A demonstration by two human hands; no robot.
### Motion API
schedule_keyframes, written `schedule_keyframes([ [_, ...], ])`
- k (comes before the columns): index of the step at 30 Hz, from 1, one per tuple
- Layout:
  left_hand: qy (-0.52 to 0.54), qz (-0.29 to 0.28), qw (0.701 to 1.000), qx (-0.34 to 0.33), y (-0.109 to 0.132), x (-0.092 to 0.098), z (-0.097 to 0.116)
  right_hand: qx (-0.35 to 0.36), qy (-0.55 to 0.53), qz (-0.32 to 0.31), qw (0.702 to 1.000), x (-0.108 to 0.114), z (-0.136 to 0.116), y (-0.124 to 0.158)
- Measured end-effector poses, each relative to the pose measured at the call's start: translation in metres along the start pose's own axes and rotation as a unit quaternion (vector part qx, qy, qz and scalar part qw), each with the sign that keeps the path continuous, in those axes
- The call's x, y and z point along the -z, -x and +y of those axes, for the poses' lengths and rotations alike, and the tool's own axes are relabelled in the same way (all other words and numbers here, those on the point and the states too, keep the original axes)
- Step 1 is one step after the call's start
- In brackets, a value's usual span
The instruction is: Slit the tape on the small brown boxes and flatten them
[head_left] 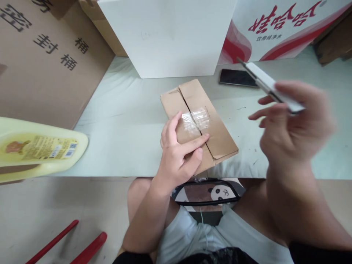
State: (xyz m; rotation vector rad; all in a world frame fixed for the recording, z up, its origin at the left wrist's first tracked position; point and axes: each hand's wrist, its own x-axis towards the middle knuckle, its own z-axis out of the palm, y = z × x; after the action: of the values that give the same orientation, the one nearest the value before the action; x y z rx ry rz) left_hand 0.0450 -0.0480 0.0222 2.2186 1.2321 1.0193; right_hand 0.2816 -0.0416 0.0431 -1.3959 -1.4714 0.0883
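A small brown cardboard box lies at an angle near the table's front edge. Clear tape crosses the dark seam between its top flaps. My left hand grips the box at its left side, with one finger stretched over the seam below the tape. Raised to the right of the box, my right hand is closed on a white utility knife. The knife's dark tip points up and left, away from the box. Motion blurs the right hand somewhat.
A black phone lies behind the knife. White box and red-and-white water carton stand at the back. On the left are a large carton and a yellow bottle. A panda-print item sits below the table edge.
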Motion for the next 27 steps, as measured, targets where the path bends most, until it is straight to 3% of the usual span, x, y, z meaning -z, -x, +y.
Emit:
schedule_keyframes([
  [3, 0.022, -0.005, 0.999, -0.024, 0.000, 0.001, -0.003, 0.027, 0.057, -0.029, 0.998, -0.017, 0.021, -0.005],
  [9, 0.047, -0.015, 0.998, -0.038, 0.001, 0.006, -0.008, 0.018, 0.126, -0.108, 0.986, -0.040, 0.062, 0.011],
  [17, 0.060, 0.013, 0.998, -0.015, -0.001, 0.028, -0.036, 0.026, 0.149, -0.191, 0.970, -0.055, 0.071, 0.023],
  [23, 0.111, 0.037, 0.990, 0.076, -0.001, 0.048, -0.049, 0.005, 0.167, -0.237, 0.957, -0.058, 0.077, 0.026],
  [27, 0.206, 0.105, 0.957, 0.176, 0.000, 0.052, -0.052, 0.000, 0.164, -0.233, 0.959, -0.060, 0.083, 0.027],
])
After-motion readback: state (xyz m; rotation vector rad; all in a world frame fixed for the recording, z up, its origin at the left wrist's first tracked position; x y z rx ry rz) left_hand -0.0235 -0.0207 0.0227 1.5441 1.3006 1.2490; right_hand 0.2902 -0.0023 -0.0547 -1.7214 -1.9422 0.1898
